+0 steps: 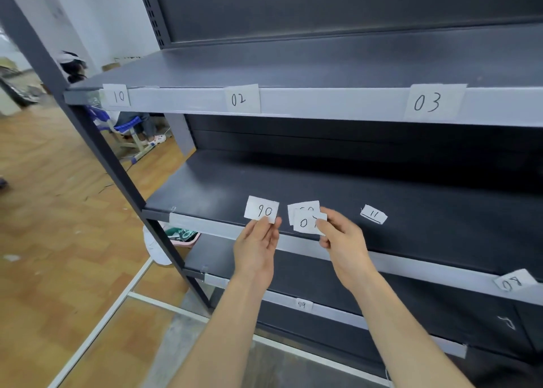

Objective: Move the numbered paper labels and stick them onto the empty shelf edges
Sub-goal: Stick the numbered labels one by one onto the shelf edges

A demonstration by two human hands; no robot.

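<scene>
My left hand [258,242] pinches a white paper label reading "90" upside down [261,210] by its lower edge, over the front of the middle shelf [223,188]. My right hand [340,237] pinches a small stack of labels [305,218]; the top one starts with "0", its second digit hidden by my fingers. A loose label "11" [373,214] lies on the shelf to the right. The top shelf edge [323,102] carries labels "10" [117,96], "02" [241,99] and "03" [432,102]. Lower edges carry "08" [512,282] and "09" [302,304].
The dark metal rack has a slanted upright post [97,135] at the left. Beyond it lie a wooden floor [44,211], a pink basket [185,237], a blue stool [126,126] and a seated person [73,67] in the background.
</scene>
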